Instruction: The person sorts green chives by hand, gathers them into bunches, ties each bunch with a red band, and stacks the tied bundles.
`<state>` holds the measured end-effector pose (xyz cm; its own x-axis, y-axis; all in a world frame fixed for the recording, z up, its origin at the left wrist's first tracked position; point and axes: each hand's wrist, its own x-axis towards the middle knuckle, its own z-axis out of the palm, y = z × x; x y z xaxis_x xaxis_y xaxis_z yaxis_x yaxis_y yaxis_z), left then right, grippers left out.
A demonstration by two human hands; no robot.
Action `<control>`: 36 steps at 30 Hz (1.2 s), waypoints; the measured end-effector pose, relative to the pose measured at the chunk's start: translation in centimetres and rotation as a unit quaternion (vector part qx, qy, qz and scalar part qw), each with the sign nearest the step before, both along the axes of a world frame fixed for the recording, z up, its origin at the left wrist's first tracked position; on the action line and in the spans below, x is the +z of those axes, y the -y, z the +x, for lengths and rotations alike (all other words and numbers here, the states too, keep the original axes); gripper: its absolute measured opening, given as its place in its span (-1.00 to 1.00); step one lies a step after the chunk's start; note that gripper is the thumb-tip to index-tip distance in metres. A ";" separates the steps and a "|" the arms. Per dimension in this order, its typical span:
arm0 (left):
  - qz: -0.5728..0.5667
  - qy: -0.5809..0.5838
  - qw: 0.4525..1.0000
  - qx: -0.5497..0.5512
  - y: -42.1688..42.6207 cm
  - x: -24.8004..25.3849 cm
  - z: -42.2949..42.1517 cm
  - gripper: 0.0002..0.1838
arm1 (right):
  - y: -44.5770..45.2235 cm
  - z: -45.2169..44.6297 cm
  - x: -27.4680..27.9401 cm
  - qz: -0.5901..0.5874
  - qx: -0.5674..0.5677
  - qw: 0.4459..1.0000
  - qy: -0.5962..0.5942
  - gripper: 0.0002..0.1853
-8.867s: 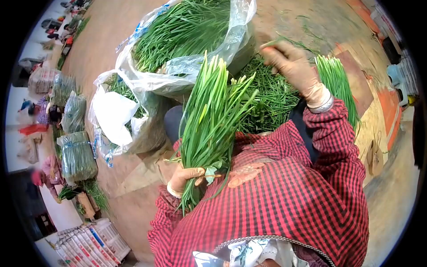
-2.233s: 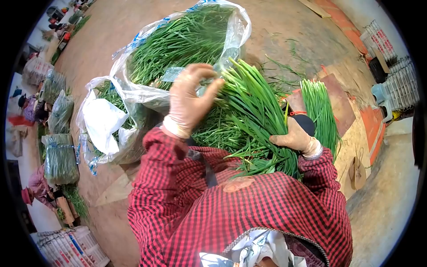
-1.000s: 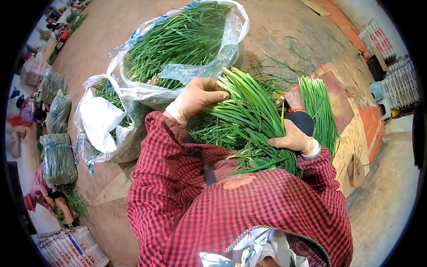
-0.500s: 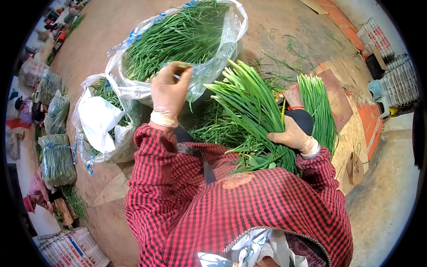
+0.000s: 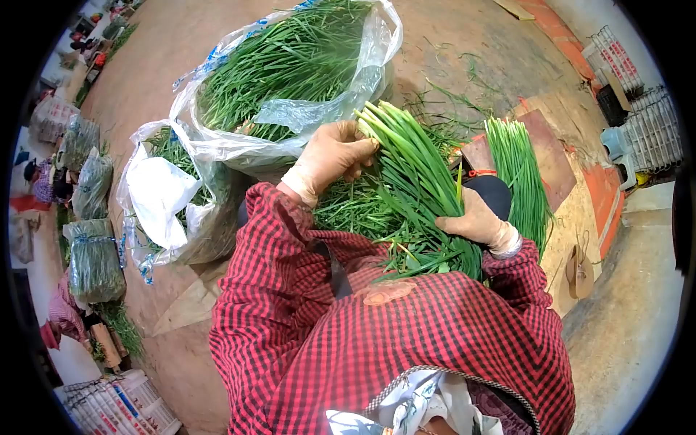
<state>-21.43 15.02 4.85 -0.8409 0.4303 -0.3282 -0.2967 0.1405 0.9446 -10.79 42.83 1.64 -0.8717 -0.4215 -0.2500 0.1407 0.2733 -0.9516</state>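
Observation:
A bunch of garlic chives (image 5: 417,156) slants across my lap, its pale cut ends pointing up and away from me. My right hand (image 5: 475,221), in a thin glove, is wrapped round the lower part of the bunch. At the pale ends, my left hand (image 5: 337,156), gloved too, pinches some stems at the bunch's left side; its fingertips are partly hidden. Loose green leaves (image 5: 355,206) lie beneath and beside the bunch. To the right rests a second, neatly lined-up bunch of chives (image 5: 518,170).
Ahead on the left stands a large plastic bag (image 5: 380,43) filled with chives, beside a smaller bag (image 5: 163,199) with white plastic on top. A sandal (image 5: 578,272) and stacked crates (image 5: 649,134) are at right. Wrapped bundles (image 5: 94,257) and other people are at far left.
My left hand has moved right and down from over the large bag to the pale ends of the held bunch. My right hand keeps its hold.

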 end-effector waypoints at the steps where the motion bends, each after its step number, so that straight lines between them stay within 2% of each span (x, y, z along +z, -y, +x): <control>1: -0.001 0.001 1.000 0.000 -0.1 -0.1 0.1 -0.86 | 0.0 -0.1 0.0 -0.001 0.000 1.000 0.001 -0.40; 5: -0.126 -0.206 0.964 0.108 0.6 -0.5 -0.7 -0.86 | -0.3 -0.1 0.4 -0.039 -0.003 0.999 0.027 -0.41; 7: -0.179 -0.326 0.909 0.186 2.3 -0.3 -1.3 -0.86 | -0.8 0.0 0.3 -0.056 -0.025 0.998 0.029 -0.43; 9: -0.208 -0.338 0.888 0.234 6.1 -1.9 -2.9 -0.77 | -1.3 0.3 0.7 -0.039 -0.037 0.998 0.034 -0.44; 11: -0.467 -0.321 0.797 0.211 8.7 -1.8 -3.1 -0.68 | -1.7 0.6 0.3 -0.125 -0.089 0.988 0.001 -0.43; 12: -0.527 -0.245 0.801 0.143 10.0 -2.4 -3.0 -0.63 | -2.5 0.5 -0.7 -0.114 -0.087 0.990 -0.012 -0.42; 13: -0.527 -0.246 0.801 0.143 10.0 -3.9 -2.4 -0.63 | -2.4 0.5 -0.5 -0.114 -0.088 0.989 -0.013 -0.42; 15: -0.445 -0.237 0.864 0.017 10.6 -6.5 -0.7 -0.45 | -1.7 0.4 0.2 -0.132 -0.104 0.986 0.006 -0.42; 16: -0.330 -0.118 0.936 -0.032 9.9 -6.5 -0.2 -0.32 | -1.5 0.3 0.3 -0.133 -0.101 0.986 0.005 -0.42; 17: -0.202 0.006 0.976 -0.080 8.4 -6.7 0.5 -0.17 | -1.4 0.1 0.4 -0.110 -0.084 0.990 0.013 -0.41; 18: -0.112 0.044 0.988 -0.102 7.1 -6.3 1.4 -0.07 | -1.2 0.1 0.5 -0.086 -0.066 0.994 0.022 -0.41; 19: -0.019 0.082 0.989 -0.122 5.7 -6.0 2.2 0.03 | -0.6 0.1 0.8 -0.085 -0.064 0.994 0.022 -0.41; 21: 0.176 0.076 0.971 -0.145 3.5 -7.5 2.8 0.14 | 0.8 0.3 1.6 -0.051 -0.050 0.997 0.015 -0.42; 22: 0.279 0.035 0.956 -0.086 1.5 -7.3 3.4 0.17 | 1.2 0.3 0.3 0.007 -0.030 0.998 -0.054 -0.28; 23: 0.345 0.006 0.937 -0.059 0.3 -6.5 3.5 0.06 | 1.3 0.7 0.2 0.007 -0.029 0.998 -0.054 -0.28; 24: 0.404 0.048 0.913 -0.022 -0.1 -6.9 3.4 -0.02 | 2.2 1.0 1.1 0.168 -0.006 0.981 -0.097 -0.20; 25: 0.459 0.089 0.884 0.015 -0.5 -7.1 3.1 -0.11 | 3.0 1.2 1.8 0.325 0.016 0.936 -0.137 -0.11; 26: 0.459 0.088 0.884 0.014 -0.9 -7.1 2.8 -0.11 | 3.5 1.2 2.1 0.342 0.031 0.926 -0.153 0.02; 28: 0.490 0.093 0.865 0.059 -1.7 -6.0 2.4 -0.29 | 4.2 1.7 2.0 0.359 0.023 0.913 -0.192 0.02; 31: 0.497 0.064 0.861 0.089 -2.4 -3.9 2.9 -0.34 | 5.1 2.1 1.9 0.383 0.005 0.893 -0.236 0.04; 35: 0.436 0.028 0.896 0.078 -2.1 -2.5 2.5 -0.29 | 6.2 1.9 2.5 0.412 0.029 0.876 -0.251 -0.02; 36: 0.457 0.022 0.886 0.075 -2.1 -2.2 2.7 -0.23 | 6.2 1.7 2.4 0.406 0.021 0.875 -0.263 -0.02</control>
